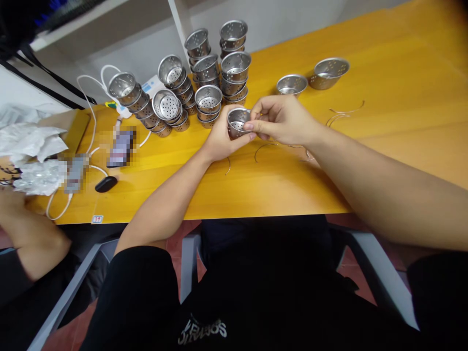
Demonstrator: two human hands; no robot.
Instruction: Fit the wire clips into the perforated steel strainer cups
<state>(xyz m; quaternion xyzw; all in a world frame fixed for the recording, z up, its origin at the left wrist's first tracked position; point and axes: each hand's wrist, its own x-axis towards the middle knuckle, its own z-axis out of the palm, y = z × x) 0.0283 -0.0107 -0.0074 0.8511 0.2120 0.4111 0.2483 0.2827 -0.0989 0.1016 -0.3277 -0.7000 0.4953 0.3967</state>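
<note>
My left hand is wrapped round a small perforated metal cup, holding it tilted a little above the table. My right hand is closed in a pinch at the cup's right rim, thumb against forefinger. Whatever lies between those fingertips is hidden. Below and to the right of my hands, several thin curved wires lie on the yellow table. Two more perforated metal cups stand apart behind my right hand: a nearer cup and a farther cup.
Several stacks of such cups stand at the back, beyond my left hand. To the left are a phone, a black oval case, white cables and clear plastic bags. Another person's arm rests at far left.
</note>
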